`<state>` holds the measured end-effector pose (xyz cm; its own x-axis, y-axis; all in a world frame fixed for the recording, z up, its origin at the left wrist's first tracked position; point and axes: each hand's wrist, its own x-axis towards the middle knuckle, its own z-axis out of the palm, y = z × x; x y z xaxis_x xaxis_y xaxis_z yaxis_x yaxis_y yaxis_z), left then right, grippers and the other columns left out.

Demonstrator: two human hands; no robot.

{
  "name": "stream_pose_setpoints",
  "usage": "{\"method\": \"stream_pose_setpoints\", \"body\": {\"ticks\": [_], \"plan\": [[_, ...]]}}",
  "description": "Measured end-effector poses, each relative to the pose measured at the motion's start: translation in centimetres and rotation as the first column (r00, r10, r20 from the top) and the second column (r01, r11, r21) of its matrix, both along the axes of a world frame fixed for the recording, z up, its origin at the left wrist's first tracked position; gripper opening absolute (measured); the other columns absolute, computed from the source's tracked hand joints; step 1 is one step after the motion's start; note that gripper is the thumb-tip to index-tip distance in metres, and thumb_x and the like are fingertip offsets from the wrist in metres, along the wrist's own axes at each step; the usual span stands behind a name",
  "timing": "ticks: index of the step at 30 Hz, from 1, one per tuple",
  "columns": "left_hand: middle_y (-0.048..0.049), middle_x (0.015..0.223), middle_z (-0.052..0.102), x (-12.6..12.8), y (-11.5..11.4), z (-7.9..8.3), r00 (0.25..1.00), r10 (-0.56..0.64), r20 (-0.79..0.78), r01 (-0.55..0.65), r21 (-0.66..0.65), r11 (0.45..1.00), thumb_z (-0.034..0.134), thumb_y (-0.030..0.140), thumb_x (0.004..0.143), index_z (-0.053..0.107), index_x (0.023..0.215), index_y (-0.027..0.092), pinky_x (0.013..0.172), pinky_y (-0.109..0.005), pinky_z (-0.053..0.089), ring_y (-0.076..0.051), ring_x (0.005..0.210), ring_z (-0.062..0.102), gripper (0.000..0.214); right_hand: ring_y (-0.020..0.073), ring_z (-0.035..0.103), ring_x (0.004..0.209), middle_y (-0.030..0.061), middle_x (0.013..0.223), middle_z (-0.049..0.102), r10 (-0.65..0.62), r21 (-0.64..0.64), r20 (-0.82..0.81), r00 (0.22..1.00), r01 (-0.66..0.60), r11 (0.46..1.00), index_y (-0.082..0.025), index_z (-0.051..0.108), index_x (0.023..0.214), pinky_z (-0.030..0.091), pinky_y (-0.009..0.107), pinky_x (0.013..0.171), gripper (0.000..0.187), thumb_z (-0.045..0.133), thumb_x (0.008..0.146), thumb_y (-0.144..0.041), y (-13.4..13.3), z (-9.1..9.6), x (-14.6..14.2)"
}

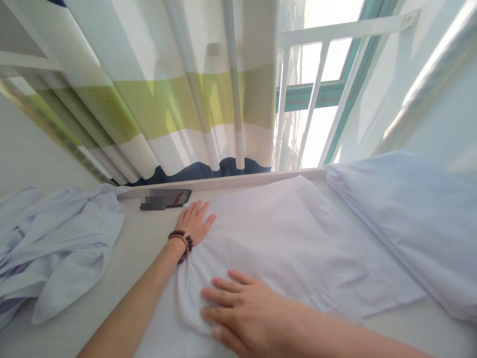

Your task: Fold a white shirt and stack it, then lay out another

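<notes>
A white cloth garment [276,228] lies spread over the white surface in front of me, smooth in its middle and wrinkled along its near and left edges. My left hand [196,223], with dark beads on the wrist, rests flat on its far left corner, fingers apart. Lower down, my right hand [242,308] lies palm down over the near left part of the cloth, its fingers spread and slightly blurred. Neither hand grips the fabric. Just beyond my left fingertips sits a dark phone [182,198], partly blurred out.
A crumpled white cloth pile [63,243] is at the left. Folded white fabric [410,214] lies at the right. Along the back runs a low ledge [227,180], with a striped curtain [179,104] behind it and a white railing [343,31] by the window.
</notes>
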<state>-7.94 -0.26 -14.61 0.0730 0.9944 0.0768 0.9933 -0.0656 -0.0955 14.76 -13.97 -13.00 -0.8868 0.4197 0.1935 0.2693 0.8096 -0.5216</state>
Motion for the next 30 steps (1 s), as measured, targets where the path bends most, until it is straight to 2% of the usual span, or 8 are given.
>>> {"method": "stream_pose_setpoints", "body": {"ticks": [3,6,9,15,18,21,25,30], "plan": [[-0.0141,0.154,0.034,0.3,-0.5,0.6,0.999,0.012,-0.045,-0.013,-0.018,1.000,0.031,0.045,0.095,0.038,0.146,0.013,0.116,-0.046,0.018,-0.028,0.143,0.028,0.060,0.0193,0.043,0.134,0.0086,0.139,0.055,-0.247,0.020,0.051,0.968,0.247,0.969,-0.018,0.062,0.123,0.032,0.037,0.112,0.043,0.028,0.102,-0.035,2.8,2.4,3.8],[-0.0132,0.152,0.037,2.6,-1.0,1.7,0.995,0.025,-0.098,-0.028,-0.024,0.999,0.031,0.043,0.095,0.044,0.143,0.015,0.117,-0.051,0.010,-0.029,0.143,0.028,0.056,0.0261,0.026,0.143,0.0134,0.152,0.038,-0.627,0.115,0.157,0.763,0.617,0.779,-0.014,0.048,0.139,0.025,0.045,0.115,0.051,0.030,0.101,-0.041,6.8,3.2,7.4],[-0.0097,0.154,0.035,6.2,-1.1,2.0,0.999,-0.037,-0.009,0.037,-0.060,0.998,0.025,0.046,0.096,0.041,0.145,0.020,0.117,-0.055,0.007,-0.028,0.144,0.024,0.057,0.0259,0.013,0.146,0.0116,0.159,0.019,-0.770,0.208,0.186,0.610,0.741,0.638,-0.014,0.031,0.150,0.017,0.045,0.118,0.059,0.027,0.100,-0.045,10.2,1.5,9.8],[-0.0039,0.159,0.023,7.8,0.1,0.1,0.992,-0.011,0.128,0.020,-0.062,0.998,0.020,0.056,0.095,0.031,0.149,0.030,0.114,-0.060,0.009,-0.030,0.145,0.020,0.061,0.0285,0.019,0.145,0.0130,0.158,0.022,-0.813,0.274,0.266,0.518,0.769,0.578,-0.018,0.033,0.149,0.019,0.045,0.115,0.058,0.026,0.100,-0.048,11.9,-2.5,11.6],[-0.0068,0.157,0.027,5.7,0.5,-0.4,0.994,0.082,0.070,-0.082,0.005,0.997,0.018,0.053,0.096,0.035,0.148,0.022,0.117,-0.053,0.012,-0.029,0.144,0.023,0.063,0.0287,0.034,0.139,0.0126,0.153,0.036,-0.784,0.250,0.318,0.533,0.750,0.612,-0.020,0.044,0.143,0.028,0.043,0.111,0.057,0.025,0.099,-0.050,12.4,-1.0,11.6],[-0.0117,0.156,0.028,4.3,0.7,-0.2,0.988,0.153,0.009,-0.153,0.005,0.988,0.021,0.054,0.095,0.034,0.149,0.017,0.116,-0.050,0.014,-0.031,0.144,0.024,0.067,0.0282,0.045,0.131,0.0128,0.138,0.054,-0.830,0.260,0.274,0.486,0.794,0.550,-0.017,0.060,0.128,0.033,0.042,0.107,0.061,0.019,0.099,-0.052,14.4,0.8,11.2],[-0.0125,0.157,0.027,3.7,0.7,0.4,0.990,0.141,-0.020,-0.142,-0.043,0.989,0.023,0.058,0.093,0.032,0.150,0.018,0.115,-0.047,0.019,-0.031,0.143,0.025,0.070,0.0285,0.022,0.144,0.0122,0.156,0.028,-0.896,0.307,0.223,0.384,0.845,0.438,-0.020,0.040,0.145,0.019,0.045,0.114,0.057,0.024,0.099,-0.049,17.7,-0.1,12.5],[-0.0076,0.157,0.028,1.5,0.1,0.5,0.999,0.007,-0.052,-0.011,-0.071,0.997,0.026,0.059,0.092,0.034,0.149,0.023,0.115,-0.042,0.021,-0.026,0.144,0.026,0.068,0.0277,0.019,0.145,0.0184,0.159,0.017,-0.932,0.232,0.265,0.246,0.922,0.309,-0.013,0.025,0.152,0.017,0.040,0.116,0.065,0.020,0.098,-0.051,19.3,-2.9,15.1]]}}
